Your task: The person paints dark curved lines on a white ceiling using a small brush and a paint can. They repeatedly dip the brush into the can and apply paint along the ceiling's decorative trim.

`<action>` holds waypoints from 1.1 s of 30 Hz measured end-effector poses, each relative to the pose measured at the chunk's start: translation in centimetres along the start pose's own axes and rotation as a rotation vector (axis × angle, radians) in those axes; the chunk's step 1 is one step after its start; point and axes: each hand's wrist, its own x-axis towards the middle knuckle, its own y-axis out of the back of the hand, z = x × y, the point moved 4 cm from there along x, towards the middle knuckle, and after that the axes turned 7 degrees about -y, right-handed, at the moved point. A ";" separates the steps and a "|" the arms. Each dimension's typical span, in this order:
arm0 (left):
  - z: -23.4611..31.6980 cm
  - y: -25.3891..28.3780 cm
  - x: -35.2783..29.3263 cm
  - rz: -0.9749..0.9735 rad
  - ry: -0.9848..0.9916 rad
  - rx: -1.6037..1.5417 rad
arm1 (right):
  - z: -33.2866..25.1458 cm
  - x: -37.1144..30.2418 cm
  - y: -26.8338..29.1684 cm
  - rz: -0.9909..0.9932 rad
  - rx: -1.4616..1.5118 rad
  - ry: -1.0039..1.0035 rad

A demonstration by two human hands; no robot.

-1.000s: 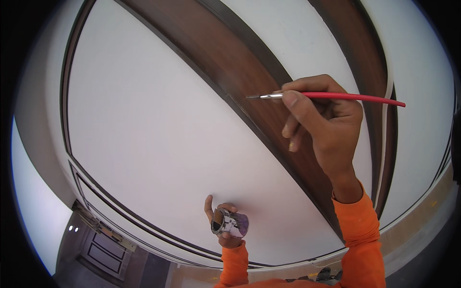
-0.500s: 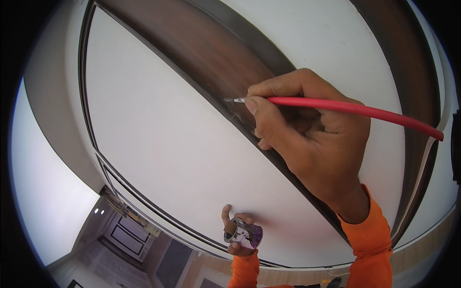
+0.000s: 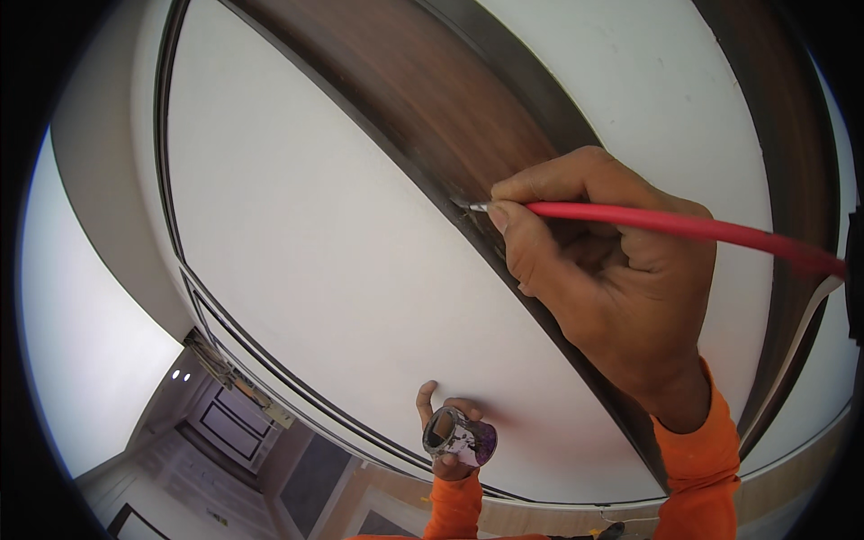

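Observation:
My right hand (image 3: 621,270) pinches a thin paintbrush (image 3: 648,220) with a long red handle and a short metal ferrule. Its dark tip meets the dark edge strip of a brown wooden trim (image 3: 405,90), beside a white panel (image 3: 306,234). Lower down, my left hand (image 3: 454,409) is wrapped round a small cup (image 3: 461,439) marked white and purple on the outside. Brown liquid shows inside the cup, which is tilted in this view. The left index finger sticks out, near the white panel.
A second dark wood trim (image 3: 783,162) curves down the right side, with a pale cable (image 3: 792,360) along it. Thin dark moulding (image 3: 166,162) borders the panel at the left. At lower left lie a room with a framed door (image 3: 236,427) and a bright ceiling panel (image 3: 90,324).
The right hand and brush appear slightly farther right and lower in the picture, and the trim has shifted right too. The left hand still holds the cup in nearly the same place.

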 end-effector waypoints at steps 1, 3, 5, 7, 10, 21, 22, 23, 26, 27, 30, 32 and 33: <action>0.0 0.0 0.1 -0.007 -0.001 -0.008 | -0.1 -0.1 0.1 -0.007 -0.014 0.002; -0.1 0.0 0.1 -0.016 0.000 -0.019 | -0.1 -0.2 0.3 0.006 -0.007 0.016; 0.0 0.1 0.1 -0.020 -0.002 -0.010 | 0.0 -0.3 0.1 0.035 0.037 0.006; 0.0 0.0 0.1 -0.023 0.000 -0.005 | 0.0 0.0 -0.1 0.050 0.067 -0.011; 0.1 -0.2 0.1 -0.003 0.022 0.025 | 0.1 0.3 -0.5 0.004 0.030 -0.036; 0.4 -0.6 0.3 0.028 0.054 0.122 | 0.3 0.0 -0.3 0.003 0.016 -0.039; 0.4 -0.4 0.2 0.031 0.054 0.122 | 0.4 0.0 -0.5 -0.003 0.020 -0.045; 0.4 -0.4 0.3 0.030 0.052 0.121 | 0.3 0.0 -0.5 -0.028 0.005 -0.064; 0.5 -0.5 0.3 0.034 0.048 0.118 | 0.1 -0.3 0.0 -0.077 -0.043 -0.084; 0.5 -0.6 0.3 0.036 0.046 0.117 | -0.1 -0.3 0.1 -0.081 -0.050 -0.085; 0.5 -0.7 0.4 0.033 0.048 0.105 | -0.3 -0.1 0.3 -0.072 -0.039 -0.090; 0.3 -0.5 0.4 0.024 0.038 0.108 | -0.1 0.1 0.1 -0.052 -0.006 -0.078; 0.2 -0.4 0.4 0.020 0.034 0.109 | 0.0 0.2 0.0 -0.049 -0.009 -0.078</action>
